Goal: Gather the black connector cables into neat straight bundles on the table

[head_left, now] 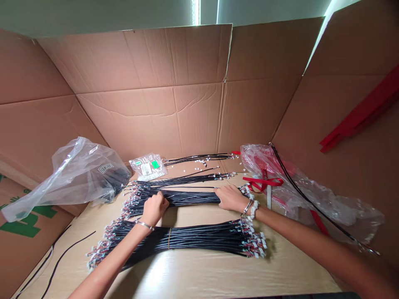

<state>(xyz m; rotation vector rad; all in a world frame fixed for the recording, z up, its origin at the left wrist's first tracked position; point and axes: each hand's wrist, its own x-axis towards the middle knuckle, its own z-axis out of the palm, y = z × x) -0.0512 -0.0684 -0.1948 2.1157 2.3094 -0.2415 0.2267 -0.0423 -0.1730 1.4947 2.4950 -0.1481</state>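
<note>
My left hand (pixel 154 209) is closed on the left half of a bundle of black cables (pixel 190 198), its fingers curled in. Near the bundle's right end, my right hand (pixel 231 198) wraps round the same cables. White connectors on coloured wires show at both ends of it. Closer to me lies a second, thicker cable bundle (pixel 202 236), tied with a thin band (pixel 170 238); my left forearm crosses over its left part. Just behind the held bundle rests a smaller row of black cables (pixel 183 180).
At the back stand more cables (pixel 199 158), loose white connectors (pixel 201 162) and a small labelled bag (pixel 148 167). A large clear bag (pixel 90 172) is at left, crumpled plastic with red strips (pixel 280 174) at right. Cardboard walls (pixel 149 104) enclose the table (pixel 199 274).
</note>
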